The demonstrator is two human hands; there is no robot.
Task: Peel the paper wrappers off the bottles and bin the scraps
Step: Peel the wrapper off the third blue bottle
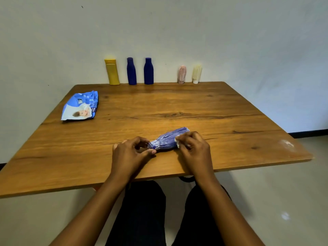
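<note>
The bottle (pixel 166 141) lies on its side on the table (pixel 177 107), near the front edge, between the two hands. Its long axis runs diagonal: the narrow cap end points to the near left and the wide base points to the far right. A thin paper wrapper (pixel 169 138) covers it, and the blue body shows through. The paper is wrinkled, with fine pleats that run along the bottle and gather at the neck.

The left hand (pixel 127 153) holds the cap end, with the thumb under it and the curled fingers above it. The right hand (pixel 195 151) rests on the body of the bottle, and its fingertips are pressed together on a white loose edge of the wrapper.

The table is wood with dark grain lines. At its far edge, against the wall, a row stands upright: a yellow bottle (pixel 112 72) with a flat cap, a blue bottle (pixel 131 71), a second blue bottle (pixel 148 71), then a pink bottle (pixel 182 74) and a cream bottle (pixel 197 74). The last two are in pleated paper. On the left lies a shiny blue packet (pixel 80 106) with a picture of a baby; its writing is too small to read.
</note>
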